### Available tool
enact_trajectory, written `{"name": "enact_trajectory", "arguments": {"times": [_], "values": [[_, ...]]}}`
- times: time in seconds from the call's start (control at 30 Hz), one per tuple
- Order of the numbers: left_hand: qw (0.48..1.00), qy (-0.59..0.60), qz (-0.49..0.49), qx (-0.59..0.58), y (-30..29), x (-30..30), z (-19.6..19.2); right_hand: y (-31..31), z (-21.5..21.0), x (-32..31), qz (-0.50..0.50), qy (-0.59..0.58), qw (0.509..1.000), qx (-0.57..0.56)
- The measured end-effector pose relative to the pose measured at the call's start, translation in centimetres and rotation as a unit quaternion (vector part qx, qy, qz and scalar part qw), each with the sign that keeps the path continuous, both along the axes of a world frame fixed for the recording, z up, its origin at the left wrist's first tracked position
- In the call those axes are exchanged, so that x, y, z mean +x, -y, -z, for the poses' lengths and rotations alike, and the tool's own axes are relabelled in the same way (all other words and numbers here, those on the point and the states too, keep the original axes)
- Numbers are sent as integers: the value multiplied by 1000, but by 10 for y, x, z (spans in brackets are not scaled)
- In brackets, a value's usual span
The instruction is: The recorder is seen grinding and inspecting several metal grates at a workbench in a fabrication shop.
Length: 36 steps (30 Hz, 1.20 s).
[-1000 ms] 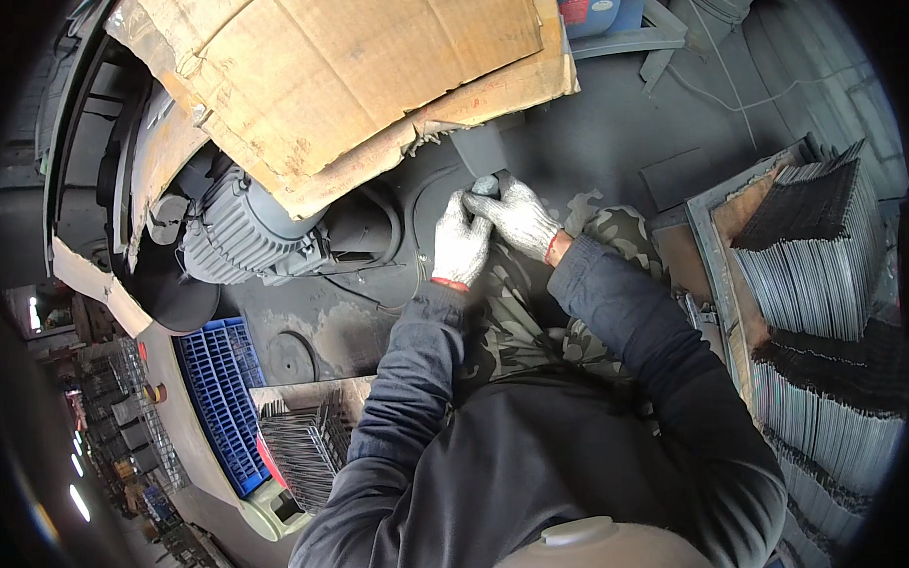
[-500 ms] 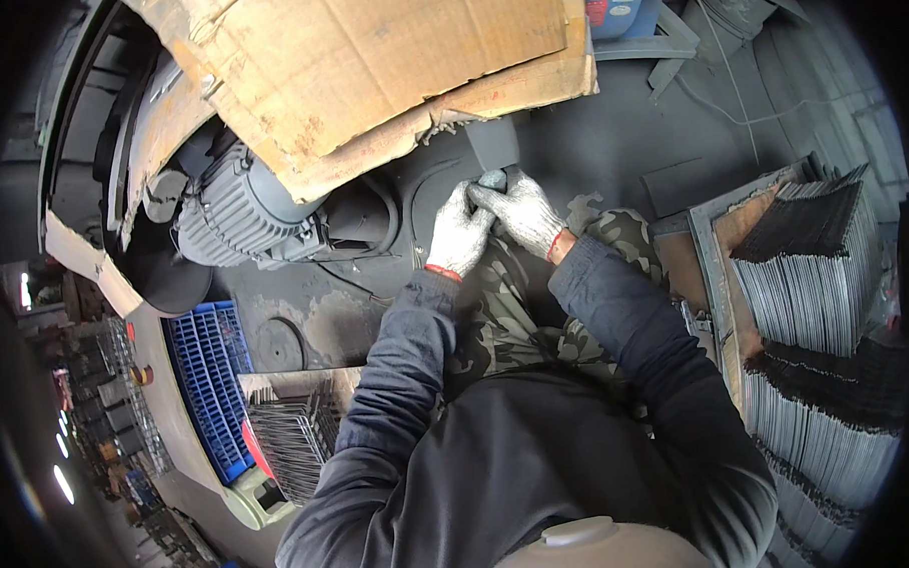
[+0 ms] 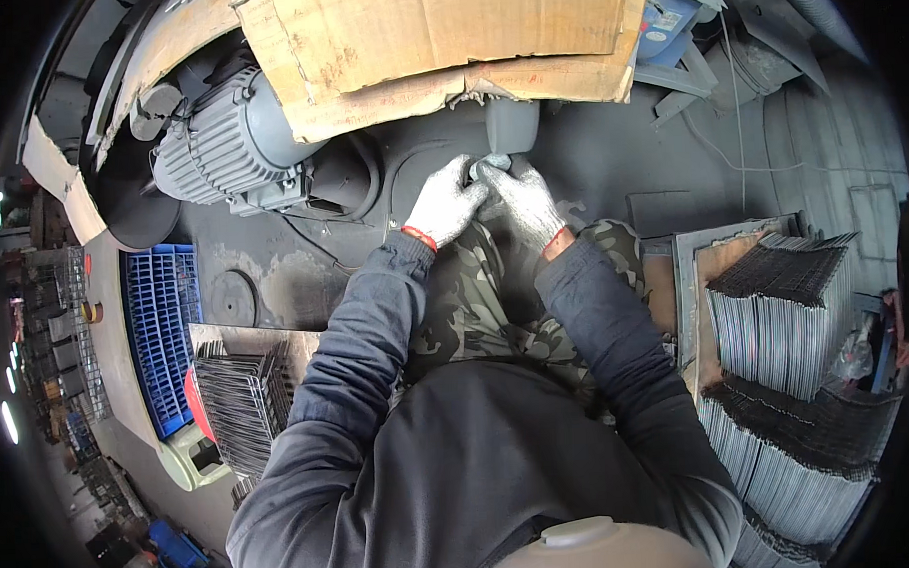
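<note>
Both of my hands wear white knit gloves with red cuffs and meet just below a grey block-shaped machine part [image 3: 512, 129]. My left hand [image 3: 444, 204] is closed, its fingertips pressed toward the right ones. Closed as well, my right hand [image 3: 527, 201] has its thumb and fingers pinched against the left. Between the fingertips is a small greyish shape; whether it is a separate piece or soiled glove tips, I cannot make out. A torn cardboard sheet [image 3: 456, 34] overhangs the machine part, and my camouflage-clad knees are under my hands.
A grey finned motor [image 3: 219, 142] sits at the far left. Stacks of thin dark metal plates [image 3: 776, 313] stand on the right beside a wooden-faced frame [image 3: 711, 305]. At left are a blue plastic crate [image 3: 164, 334] and a bundle of thin plates [image 3: 240, 397]. A cable [image 3: 318, 254] runs along the floor.
The whole view has turned a little, so the cardboard sits higher and the surroundings are shifted. My hands stay together in nearly the same pinch beneath the grey machine part.
</note>
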State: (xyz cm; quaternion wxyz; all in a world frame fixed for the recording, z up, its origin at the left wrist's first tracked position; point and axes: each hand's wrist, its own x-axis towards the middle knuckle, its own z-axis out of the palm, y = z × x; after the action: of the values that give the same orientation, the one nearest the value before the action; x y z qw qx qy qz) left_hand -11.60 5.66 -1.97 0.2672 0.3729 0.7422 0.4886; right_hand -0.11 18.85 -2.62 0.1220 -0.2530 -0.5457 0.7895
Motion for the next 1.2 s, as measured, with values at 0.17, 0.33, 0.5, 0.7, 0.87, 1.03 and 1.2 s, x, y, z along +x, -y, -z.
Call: {"name": "enact_trajectory", "arguments": {"times": [0.17, 0.33, 0.5, 0.7, 0.87, 1.03, 1.2], "values": [[1000, -10, 1, -1, 2, 2, -1, 0, -3, 1, -3, -6, 1000, -16], [1000, -15, 6, 2, -2, 6, -6, -3, 1, 4, 21, -26, 999, -8], [1000, 4, -10, -14, -3, 10, -12, -3, -5, 4, 20, 0, 1000, 9], [994, -54, -96, -12, -9, 38, -16, -2, -7, 6, 22, -7, 996, -85], [983, -120, -140, -2, -15, 52, -9, -1, -5, 12, 40, -9, 999, -26], [972, -163, -168, 17, -22, 58, -5, -7, -1, 13, 13, -15, 998, -58], [969, -173, -174, 30, -22, 61, -6, -9, 3, 11, 21, -29, 999, -10]]}}
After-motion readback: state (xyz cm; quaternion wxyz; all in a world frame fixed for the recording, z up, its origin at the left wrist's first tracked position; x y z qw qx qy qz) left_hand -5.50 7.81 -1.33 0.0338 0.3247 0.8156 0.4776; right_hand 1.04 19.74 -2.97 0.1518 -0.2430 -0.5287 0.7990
